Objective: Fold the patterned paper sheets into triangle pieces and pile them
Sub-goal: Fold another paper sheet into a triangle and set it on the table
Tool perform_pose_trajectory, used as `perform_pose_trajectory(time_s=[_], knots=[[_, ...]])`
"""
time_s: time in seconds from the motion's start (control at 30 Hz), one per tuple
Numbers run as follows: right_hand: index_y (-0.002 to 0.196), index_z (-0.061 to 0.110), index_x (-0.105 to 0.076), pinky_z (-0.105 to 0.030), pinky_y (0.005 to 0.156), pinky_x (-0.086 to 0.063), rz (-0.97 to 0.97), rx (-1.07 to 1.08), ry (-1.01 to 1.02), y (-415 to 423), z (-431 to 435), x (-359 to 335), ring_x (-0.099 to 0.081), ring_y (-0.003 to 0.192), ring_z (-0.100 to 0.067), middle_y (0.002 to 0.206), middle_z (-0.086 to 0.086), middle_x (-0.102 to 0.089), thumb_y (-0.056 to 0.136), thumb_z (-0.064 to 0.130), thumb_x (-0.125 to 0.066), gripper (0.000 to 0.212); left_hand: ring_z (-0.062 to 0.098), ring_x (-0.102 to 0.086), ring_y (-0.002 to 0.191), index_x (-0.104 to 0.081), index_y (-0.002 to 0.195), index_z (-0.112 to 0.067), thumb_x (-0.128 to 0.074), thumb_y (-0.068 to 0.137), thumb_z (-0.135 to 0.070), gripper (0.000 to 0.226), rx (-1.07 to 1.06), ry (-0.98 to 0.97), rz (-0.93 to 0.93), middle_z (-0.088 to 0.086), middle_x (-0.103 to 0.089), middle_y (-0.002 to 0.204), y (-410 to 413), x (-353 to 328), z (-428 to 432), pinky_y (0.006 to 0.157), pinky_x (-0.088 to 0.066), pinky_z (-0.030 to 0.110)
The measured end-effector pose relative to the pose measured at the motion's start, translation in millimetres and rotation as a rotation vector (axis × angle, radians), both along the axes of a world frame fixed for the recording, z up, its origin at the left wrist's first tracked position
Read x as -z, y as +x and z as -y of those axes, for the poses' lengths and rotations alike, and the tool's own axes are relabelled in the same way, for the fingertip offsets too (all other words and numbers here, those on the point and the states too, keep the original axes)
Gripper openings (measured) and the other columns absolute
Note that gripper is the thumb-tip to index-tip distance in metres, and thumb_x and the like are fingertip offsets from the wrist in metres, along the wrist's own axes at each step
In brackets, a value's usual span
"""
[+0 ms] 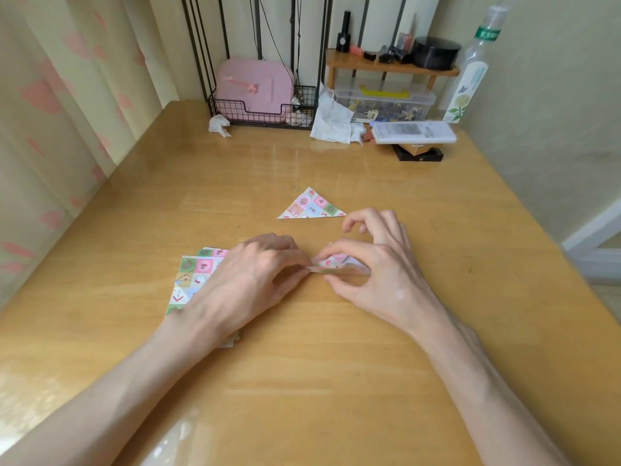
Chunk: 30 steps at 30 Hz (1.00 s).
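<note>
A folded patterned triangle (311,206) lies flat on the wooden table (302,381), just beyond my hands. A stack of unfolded patterned sheets (195,277) sits at the left, partly under my left wrist. Between my hands is a small folded patterned piece (339,265), held low over the table. My left hand (255,280) pinches its left end with curled fingers. My right hand (373,264) pinches its right part between thumb and forefinger, with the other fingers raised and curled. Most of the piece is hidden by my fingers.
At the back stand a wire basket with a pink case (255,92), crumpled tissues (332,119), a clear plastic box (383,100) under a small wooden shelf, a white remote (413,132) and a tall bottle (473,68). A curtain hangs at the left.
</note>
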State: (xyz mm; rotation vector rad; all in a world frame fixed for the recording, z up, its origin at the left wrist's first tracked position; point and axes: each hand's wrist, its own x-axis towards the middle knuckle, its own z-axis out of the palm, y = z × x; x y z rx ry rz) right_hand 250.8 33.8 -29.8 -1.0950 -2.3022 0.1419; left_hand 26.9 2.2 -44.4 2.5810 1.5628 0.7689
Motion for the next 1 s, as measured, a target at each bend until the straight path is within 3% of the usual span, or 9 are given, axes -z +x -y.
perform_pose_trajectory(time_s=[0.07, 0.17, 0.23, 0.3, 0.43, 0.5, 0.6, 0.87, 1.0], knots=[[0.097, 0.037, -0.074, -0.039, 0.09, -0.041, 0.041, 0.004, -0.122, 6.1, -2.4, 0.0, -0.049, 0.101, -0.014, 0.109, 0.011, -0.055, 0.078, 0.029, -0.083, 0.023, 0.016, -0.064, 0.086, -0.076, 0.105, -0.031, -0.062, 0.1, -0.036, 0.015, 0.001, -0.013, 0.005, -0.014, -0.068, 0.097, -0.1, -1.0, 0.6, 0.066, -0.034, 0.022], [0.07, 0.042, -0.059, -0.032, 0.079, -0.046, 0.011, -0.047, -0.364, 16.8, -7.0, 2.6, -0.054, 0.082, -0.011, 0.086, 0.011, -0.057, 0.087, 0.037, -0.078, 0.026, 0.013, -0.064, 0.085, -0.076, 0.102, -0.033, -0.066, 0.098, -0.036, 0.011, -0.013, -0.059, 0.014, -0.015, -0.068, 0.097, -1.0, -1.9, 0.3, 0.071, -0.034, 0.021], [0.065, 0.026, -0.049, -0.025, 0.068, -0.042, -0.011, -0.08, -0.451, 22.4, -9.2, 5.4, -0.051, 0.073, -0.012, 0.08, 0.009, -0.054, 0.091, 0.041, -0.074, 0.039, 0.01, -0.064, 0.087, -0.076, 0.1, -0.035, -0.067, 0.096, -0.038, 0.01, -0.011, -0.101, 0.037, -0.017, -0.067, 0.098, -1.3, -1.4, -0.4, 0.078, -0.043, 0.026], [0.068, 0.015, -0.045, -0.02, 0.062, -0.036, -0.01, -0.101, -0.468, 23.9, -9.6, 5.3, -0.046, 0.068, -0.011, 0.078, 0.008, -0.052, 0.094, 0.047, -0.069, 0.047, 0.007, -0.061, 0.091, -0.075, 0.096, -0.035, -0.066, 0.095, -0.045, 0.014, -0.005, -0.144, 0.08, -0.018, -0.064, 0.096, -2.0, 0.4, -0.9, 0.08, -0.047, 0.029], [0.068, 0.014, -0.054, -0.027, 0.056, -0.033, -0.078, -0.022, -0.482, 17.2, -10.9, 9.4, -0.039, 0.058, -0.011, 0.069, -0.005, -0.055, 0.098, 0.052, -0.061, 0.049, 0.007, -0.055, 0.094, -0.072, 0.091, -0.034, -0.06, 0.095, -0.054, 0.023, -0.04, -0.179, 0.126, -0.018, -0.06, 0.093, -3.2, 5.1, -4.3, 0.077, -0.046, 0.029], [0.074, 0.018, -0.066, -0.031, 0.058, -0.042, -0.173, 0.074, -0.504, 11.1, -10.6, 12.8, -0.049, 0.055, -0.016, 0.062, 0.001, -0.064, 0.095, 0.047, -0.067, 0.036, 0.008, -0.053, 0.092, -0.07, 0.09, -0.033, -0.057, 0.096, -0.056, 0.027, -0.063, -0.178, 0.136, -0.016, -0.058, 0.09, -2.1, 8.1, -5.6, 0.077, -0.046, 0.029], [0.077, 0.026, -0.071, -0.022, 0.059, -0.05, -0.283, 0.171, -0.52, 5.2, -11.3, 18.3, -0.059, 0.055, -0.007, 0.065, 0.016, -0.07, 0.088, 0.037, -0.077, 0.017, 0.011, -0.05, 0.09, -0.067, 0.086, -0.032, -0.056, 0.097, -0.058, 0.031, -0.096, -0.169, 0.142, -0.015, -0.055, 0.087, 2.0, 12.3, -6.0, 0.079, -0.044, 0.028], [0.103, 0.034, -0.061, -0.02, 0.058, -0.042, -0.255, 0.228, -0.489, 1.3, -13.0, 24.0, -0.058, 0.061, -0.005, 0.074, 0.025, -0.063, 0.086, 0.031, -0.077, 0.024, 0.018, -0.047, 0.088, -0.067, 0.081, -0.022, -0.049, 0.094, -0.065, 0.048, -0.115, -0.18, 0.07, -0.009, -0.052, 0.08, 6.5, 12.5, -16.9, 0.088, -0.045, 0.04], [0.099, 0.033, -0.061, -0.027, 0.062, -0.049, -0.254, 0.23, -0.491, 0.6, -11.7, 24.8, -0.056, 0.062, -0.006, 0.074, 0.023, -0.063, 0.09, 0.028, -0.073, 0.016, 0.013, -0.041, 0.086, -0.063, 0.078, -0.026, -0.05, 0.094, -0.065, 0.045, -0.107, -0.231, -0.005, -0.013, -0.047, 0.076, 5.3, 9.2, -25.0, 0.088, -0.041, 0.036]])
